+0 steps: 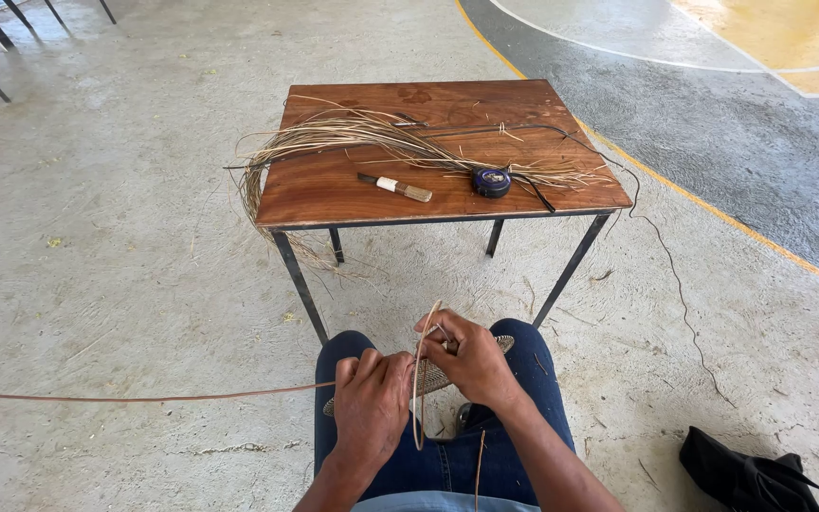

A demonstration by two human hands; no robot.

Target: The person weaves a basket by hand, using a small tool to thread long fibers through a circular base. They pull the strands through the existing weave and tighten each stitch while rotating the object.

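A bare concrete floor (116,190) spreads around a small wooden table (334,190) on dark metal legs, seen from above by a seated person in blue jeans. Across the tabletop lies a loose bundle of pale fibre strands (353,137), its ends hanging over the table's left edge, with a small brush (395,187) and a round blue tape measure (491,181) just beside it. A black bag (751,474) sits on the floor at lower right.

Both forearms reach forward over the lap, hands close together above the knees. The right hand (471,360), knuckles up, curls its fingers closed around the edge of a flat woven disc (433,377) resting across the thighs, pinching a pale strip (419,379) that loops up over it and down between the hands. The left hand (372,403), fingers folded inward, grips a long thin reed (144,396) that runs off to the left, low over the floor. The disc lies between and partly under the two hands.
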